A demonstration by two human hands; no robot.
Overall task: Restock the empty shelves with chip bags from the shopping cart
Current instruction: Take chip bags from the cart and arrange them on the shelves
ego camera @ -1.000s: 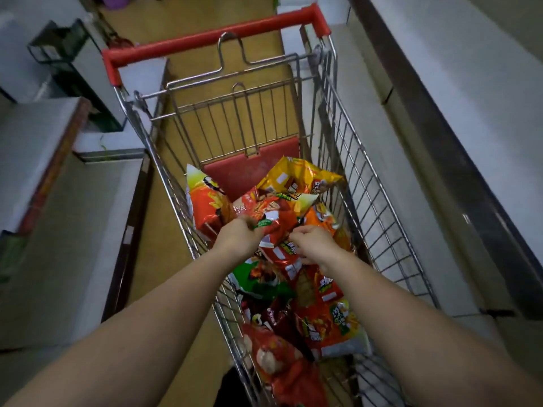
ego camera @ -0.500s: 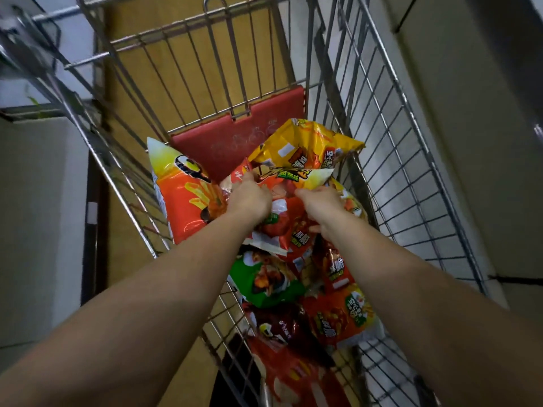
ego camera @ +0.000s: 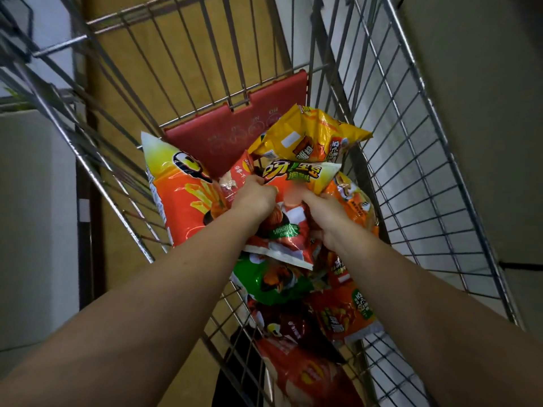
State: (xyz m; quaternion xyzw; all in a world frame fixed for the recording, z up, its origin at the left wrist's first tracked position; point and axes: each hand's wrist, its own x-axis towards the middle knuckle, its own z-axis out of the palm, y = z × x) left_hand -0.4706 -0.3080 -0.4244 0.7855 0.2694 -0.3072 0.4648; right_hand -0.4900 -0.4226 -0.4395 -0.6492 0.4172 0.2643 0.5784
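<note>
1. Chip bags lay heaped inside a wire shopping cart, and both hands reached into the pile.
2. The left hand had its fingers curled around the upper edge of a red chip bag in the middle of the cart.
3. The right hand gripped the same red bag from its other side, fingers curled into the foil; part of that hand was blurred.
4. The red bag lay tilted between the two hands, its white bottom seam toward the near end of the cart.
5. A pale bag with green and orange lettering lay just beyond the hands, touching the top of the red bag.
6. A yellow bag rested farther in, against the red plastic flap at the far end of the cart.
7. A large orange bag picturing fries stood leaning against the cart's left wall, beside the left hand.
8. An orange bag lay against the cart's right wall, partly under the right hand.
9. Nearer the camera, below the red bag, lay a green bag, an orange bag with a green label, a dark maroon bag and another red bag.
10. Pale shelving ran beside the cart on the right.
</note>
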